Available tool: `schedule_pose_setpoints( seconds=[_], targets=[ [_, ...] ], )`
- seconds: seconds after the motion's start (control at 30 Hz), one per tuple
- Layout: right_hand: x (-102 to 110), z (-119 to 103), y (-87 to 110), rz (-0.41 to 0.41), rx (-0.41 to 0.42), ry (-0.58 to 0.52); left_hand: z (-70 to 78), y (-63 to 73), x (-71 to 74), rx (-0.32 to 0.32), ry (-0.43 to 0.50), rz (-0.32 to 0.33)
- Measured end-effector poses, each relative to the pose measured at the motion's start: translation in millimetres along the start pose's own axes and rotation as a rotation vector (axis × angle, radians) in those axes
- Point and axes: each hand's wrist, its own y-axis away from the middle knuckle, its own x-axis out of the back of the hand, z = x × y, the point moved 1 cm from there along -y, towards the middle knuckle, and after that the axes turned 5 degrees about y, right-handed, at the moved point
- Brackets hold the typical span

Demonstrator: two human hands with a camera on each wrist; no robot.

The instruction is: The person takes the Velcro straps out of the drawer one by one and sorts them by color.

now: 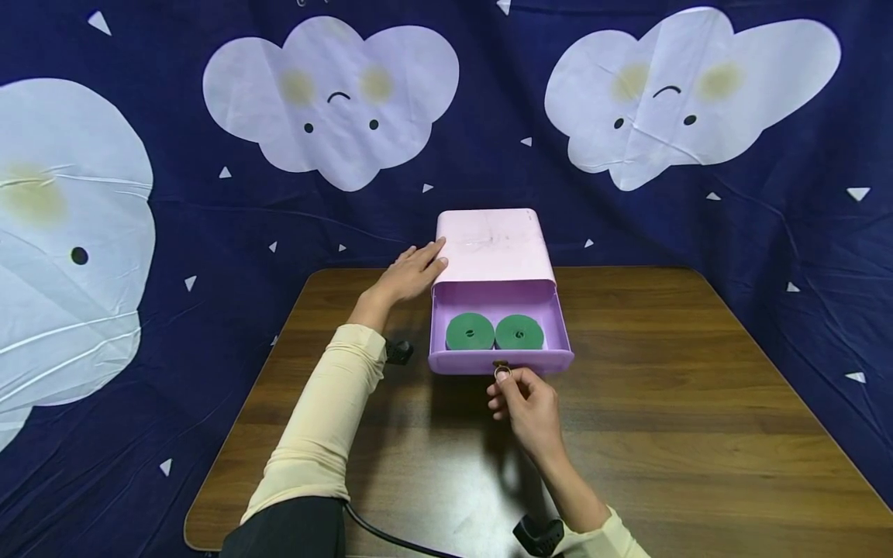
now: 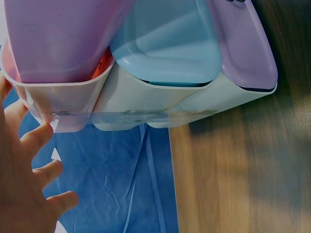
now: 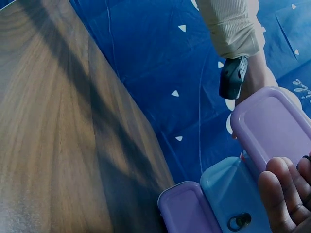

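A purple drawer (image 1: 446,362) stands pulled out from the top of a pale pink drawer unit (image 1: 491,244). Two green discs (image 1: 470,333) lie side by side in it. At the drawer's front, my right hand (image 1: 536,411) pinches the small ring pull (image 1: 502,372) between thumb and finger. My left hand (image 1: 407,275) rests against the unit's upper left edge, fingers extended; the left wrist view shows its fingers (image 2: 46,172) spread along the pale casing. From the right wrist, fingers (image 3: 284,187) show in front of the purple drawer front (image 3: 277,126).
Beneath the top drawer, a blue drawer (image 2: 170,48) and a lower purple drawer (image 2: 250,48) sit closed in the unit. The blue one has its own ring pull (image 3: 238,222). A wooden table (image 1: 663,403) carries the unit; a dark blue cloud-patterned cloth (image 1: 488,93) hangs behind. A black cable (image 1: 391,536) crosses the near edge.
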Motion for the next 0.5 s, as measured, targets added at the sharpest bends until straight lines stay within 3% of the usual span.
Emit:
schedule_pose_setpoints(
  seconds=[0.5],
  targets=[
    [1.7, 2.7, 5.3, -0.003, -0.003, -0.008, 1.1, 1.4, -0.6, 0.005, -0.004, 0.003]
  ],
)
